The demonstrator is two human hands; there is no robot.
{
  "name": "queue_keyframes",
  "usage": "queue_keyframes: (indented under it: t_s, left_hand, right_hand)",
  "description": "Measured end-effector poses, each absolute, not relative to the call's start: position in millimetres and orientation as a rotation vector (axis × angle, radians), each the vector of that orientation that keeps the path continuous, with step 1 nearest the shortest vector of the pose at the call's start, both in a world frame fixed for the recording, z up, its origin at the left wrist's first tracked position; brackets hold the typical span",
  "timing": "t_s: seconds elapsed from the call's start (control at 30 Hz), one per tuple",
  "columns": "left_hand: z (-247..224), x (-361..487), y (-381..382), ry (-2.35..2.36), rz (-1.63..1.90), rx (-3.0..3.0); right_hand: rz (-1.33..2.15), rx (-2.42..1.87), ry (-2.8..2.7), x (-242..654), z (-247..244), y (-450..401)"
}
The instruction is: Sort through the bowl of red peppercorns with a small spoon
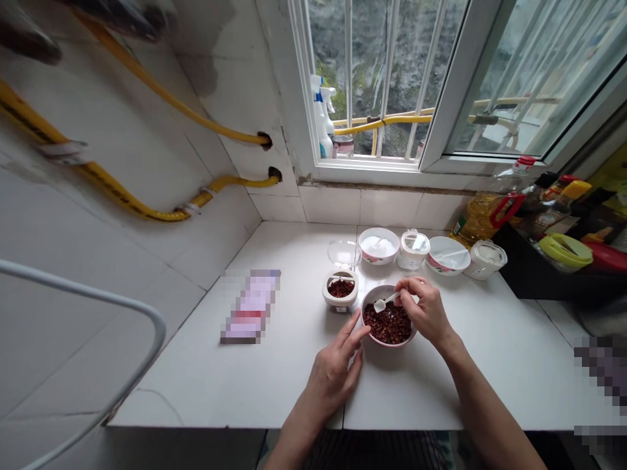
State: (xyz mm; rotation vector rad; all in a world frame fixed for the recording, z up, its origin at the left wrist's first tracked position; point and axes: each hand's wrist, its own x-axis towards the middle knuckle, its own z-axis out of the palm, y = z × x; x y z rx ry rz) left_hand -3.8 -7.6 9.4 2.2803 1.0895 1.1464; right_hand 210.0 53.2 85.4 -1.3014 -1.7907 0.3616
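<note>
Spoon sits pinched in the downturned right hand, open left hand against the bowl.

The bowl between the hands is whitish with pink at the rim, and the grains in it are dark reddish brown. The spoon is white. The surface is white also. Two farther bowls are white with pinkish floral pattern. The hoses are yellow.
</note>
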Motion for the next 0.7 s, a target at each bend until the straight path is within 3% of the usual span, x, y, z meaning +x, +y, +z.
queue_keyframes:
  t_s: [0.7]
  left_hand:
    - [7.8,-4.6,-7.4,1.09,1.144,2.278]
  right_hand:
    - [0.793,-1.351,-1.573,202.1,85.3,52.4]
